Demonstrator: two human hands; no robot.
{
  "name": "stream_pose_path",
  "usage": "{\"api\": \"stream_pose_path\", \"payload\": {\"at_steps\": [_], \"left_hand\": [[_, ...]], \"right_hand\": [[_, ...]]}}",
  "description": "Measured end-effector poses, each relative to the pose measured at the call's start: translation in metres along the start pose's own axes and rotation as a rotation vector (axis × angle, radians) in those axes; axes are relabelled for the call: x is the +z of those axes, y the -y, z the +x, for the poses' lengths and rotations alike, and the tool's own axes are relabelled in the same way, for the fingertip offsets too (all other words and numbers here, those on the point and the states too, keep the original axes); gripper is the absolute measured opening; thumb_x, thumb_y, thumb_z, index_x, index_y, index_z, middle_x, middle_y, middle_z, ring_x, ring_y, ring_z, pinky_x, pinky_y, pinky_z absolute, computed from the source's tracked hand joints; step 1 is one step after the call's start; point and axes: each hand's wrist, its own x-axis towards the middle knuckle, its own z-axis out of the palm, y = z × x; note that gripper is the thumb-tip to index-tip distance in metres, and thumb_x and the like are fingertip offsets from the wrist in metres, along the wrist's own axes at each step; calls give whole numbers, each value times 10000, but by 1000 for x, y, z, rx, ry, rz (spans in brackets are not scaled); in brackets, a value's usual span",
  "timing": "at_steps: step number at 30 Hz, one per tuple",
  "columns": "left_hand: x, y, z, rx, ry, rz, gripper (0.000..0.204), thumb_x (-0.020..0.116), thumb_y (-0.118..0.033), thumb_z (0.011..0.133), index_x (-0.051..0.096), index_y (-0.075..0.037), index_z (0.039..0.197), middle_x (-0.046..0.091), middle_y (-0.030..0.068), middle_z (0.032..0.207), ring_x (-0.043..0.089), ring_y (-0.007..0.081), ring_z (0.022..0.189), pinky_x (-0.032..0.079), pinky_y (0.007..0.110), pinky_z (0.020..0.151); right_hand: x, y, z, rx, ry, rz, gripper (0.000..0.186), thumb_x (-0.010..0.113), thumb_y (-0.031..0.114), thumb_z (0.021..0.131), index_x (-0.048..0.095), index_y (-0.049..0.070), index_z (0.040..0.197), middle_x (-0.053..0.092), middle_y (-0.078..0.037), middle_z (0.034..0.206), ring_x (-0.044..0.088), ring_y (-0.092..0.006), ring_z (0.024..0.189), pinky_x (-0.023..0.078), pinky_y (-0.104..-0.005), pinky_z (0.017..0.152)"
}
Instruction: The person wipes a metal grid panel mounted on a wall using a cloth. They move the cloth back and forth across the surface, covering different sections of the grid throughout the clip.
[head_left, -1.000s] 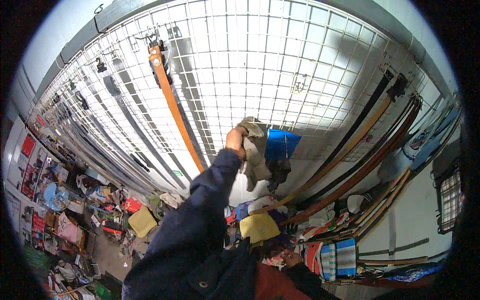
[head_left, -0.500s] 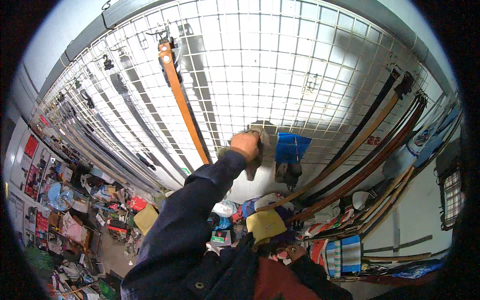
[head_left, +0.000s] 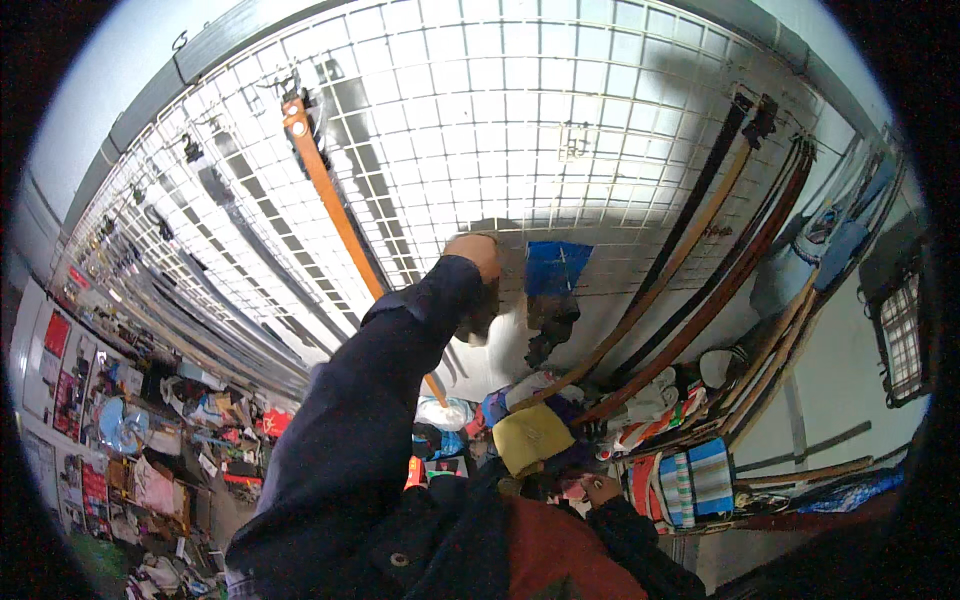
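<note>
My left arm reaches up in its dark sleeve, and my left hand (head_left: 474, 254) is closed in front of the lower part of the white wire grid (head_left: 480, 120). A greyish-beige cloth (head_left: 482, 324) hangs below the fist; the fingers themselves are mostly hidden by the back of the hand. Just right of it, a blue packet (head_left: 557, 268) hangs on the grid with a dark object (head_left: 553, 328) beneath. Low down near my body is my right hand (head_left: 600, 489), small and dim, beside something pinkish; its fingers are not clear.
An orange-brown belt (head_left: 335, 195) and several dark belts hang on the left, with more belts (head_left: 745, 240) on the right. Below lie a yellow cloth (head_left: 533, 440) and a striped bag (head_left: 697, 480). Clutter and a blue fan (head_left: 123, 425) fill the lower left.
My left hand has moved left and slightly up, turning so that the cloth now hangs beneath it. The whole view has shifted a little; my right hand shows more clearly.
</note>
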Motion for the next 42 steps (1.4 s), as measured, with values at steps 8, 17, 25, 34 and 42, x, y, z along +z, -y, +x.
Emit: {"api": "stream_pose_path", "payload": {"at_steps": [8,17,25,34,42], "left_hand": [[52,14,-31,5,-258,-1369,354,518,-68,808,639,16,1130,646,148,1090,621,285,990,515,382,859],[36,-41,-75,-96,-694,-1961,367,432,4,802,620,15,1117,648,78,1043,604,215,925,480,328,847],[12,-55,-36,-168,-637,-635,248,537,-98,808,614,45,995,658,287,933,628,489,879,496,517,791],[23,-34,-43,-78,-891,-940,206,487,-41,807,589,41,966,645,283,920,615,464,843,496,485,800],[33,-59,-11,-94,-832,-1514,352,487,-24,799,555,65,1133,608,198,1113,567,299,1025,451,364,916]], "right_hand": [[35,-45,18,-83,101,-93,474,709,520,848,709,55,937,699,-157,846,690,-298,804,560,-446,720],[22,-24,1,104,207,191,488,663,529,868,702,45,907,684,-132,763,685,-316,762,545,-480,692],[-2,5,-8,41,133,-46,489,720,515,807,743,56,974,701,-164,792,688,-333,781,550,-472,723],[12,-22,-1,16,100,-60,467,714,486,824,737,57,1007,709,-169,866,691,-319,818,560,-462,755],[13,-8,14,14,209,-30,460,661,477,886,718,71,1095,704,-149,906,688,-275,788,566,-436,742]]}}
